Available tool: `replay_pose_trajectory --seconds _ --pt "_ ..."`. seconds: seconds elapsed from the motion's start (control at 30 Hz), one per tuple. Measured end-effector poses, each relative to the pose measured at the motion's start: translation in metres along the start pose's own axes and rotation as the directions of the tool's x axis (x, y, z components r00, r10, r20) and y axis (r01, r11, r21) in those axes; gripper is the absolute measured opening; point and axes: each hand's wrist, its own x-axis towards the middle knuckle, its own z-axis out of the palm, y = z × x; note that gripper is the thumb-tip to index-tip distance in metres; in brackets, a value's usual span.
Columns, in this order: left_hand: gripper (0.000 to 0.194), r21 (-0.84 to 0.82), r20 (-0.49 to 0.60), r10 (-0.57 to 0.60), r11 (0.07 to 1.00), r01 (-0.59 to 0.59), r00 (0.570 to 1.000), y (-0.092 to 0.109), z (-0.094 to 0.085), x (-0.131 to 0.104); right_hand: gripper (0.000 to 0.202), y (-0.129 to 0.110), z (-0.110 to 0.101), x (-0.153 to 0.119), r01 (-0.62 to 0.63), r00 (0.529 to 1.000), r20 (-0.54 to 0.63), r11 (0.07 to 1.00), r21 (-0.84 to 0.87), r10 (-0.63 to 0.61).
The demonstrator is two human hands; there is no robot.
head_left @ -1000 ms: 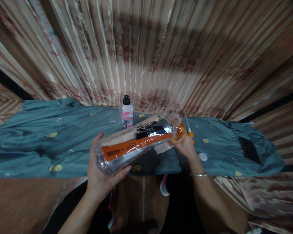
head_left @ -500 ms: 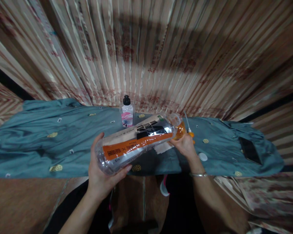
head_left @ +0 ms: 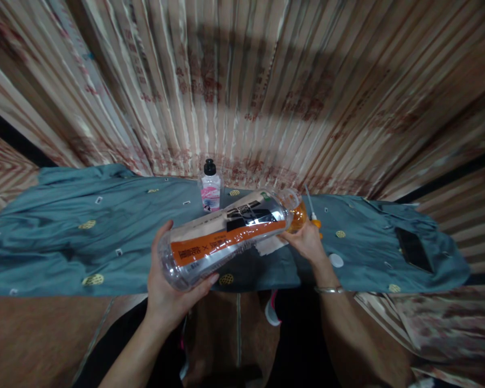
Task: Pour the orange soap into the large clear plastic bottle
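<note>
A large clear plastic bottle [head_left: 226, 237] with an orange, silver and black label is tilted, its mouth low at the right. My left hand [head_left: 173, 296] is wrapped round its base end. My right hand [head_left: 305, 240] grips a smaller clear bottle with orange liquid [head_left: 297, 217], just at the big bottle's mouth. The big bottle hides part of the smaller one, and I cannot tell whether liquid flows between them. Behind the right hand lies an orange pump head with a pale tube [head_left: 313, 215]. A white cap [head_left: 335, 260] rests beside my right wrist.
A pink-and-white labelled bottle with a black cap [head_left: 210, 186] stands at the back of the table with a teal cloth [head_left: 117, 215]. A black phone [head_left: 413, 249] lies at the right. White tissue [head_left: 270, 246] is under the big bottle. A patterned curtain [head_left: 242, 97] hangs behind.
</note>
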Motion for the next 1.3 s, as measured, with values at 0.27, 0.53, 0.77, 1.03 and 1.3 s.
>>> replay_pose_trajectory --seconds 0.27,0.53,0.77,1.03,1.3 --pt "0.115 -0.008 0.017 0.044 0.999 -0.043 0.999 -0.004 0.002 -0.001 0.087 0.003 0.001 0.0 0.036 0.999 -0.002 0.999 -0.016 -0.036" --pt "0.111 -0.013 -0.056 0.035 0.999 -0.036 0.998 0.005 0.006 0.0 0.085 0.005 0.004 -0.001 0.047 0.998 -0.029 0.998 -0.044 -0.049" --pt "0.112 -0.023 -0.046 0.037 0.999 -0.038 0.998 0.001 0.006 -0.001 0.079 0.008 0.006 0.0 0.024 0.999 -0.034 0.999 -0.043 -0.026" --pt "0.108 -0.066 -0.129 0.021 0.997 -0.03 0.991 0.008 0.014 0.0 0.079 0.007 0.007 0.0 0.034 0.998 -0.047 0.999 -0.007 -0.035" --pt "0.108 -0.069 -0.148 0.001 0.998 -0.011 0.989 0.008 0.014 -0.001 0.076 0.006 0.007 0.0 0.007 0.999 -0.04 1.0 0.018 -0.006"
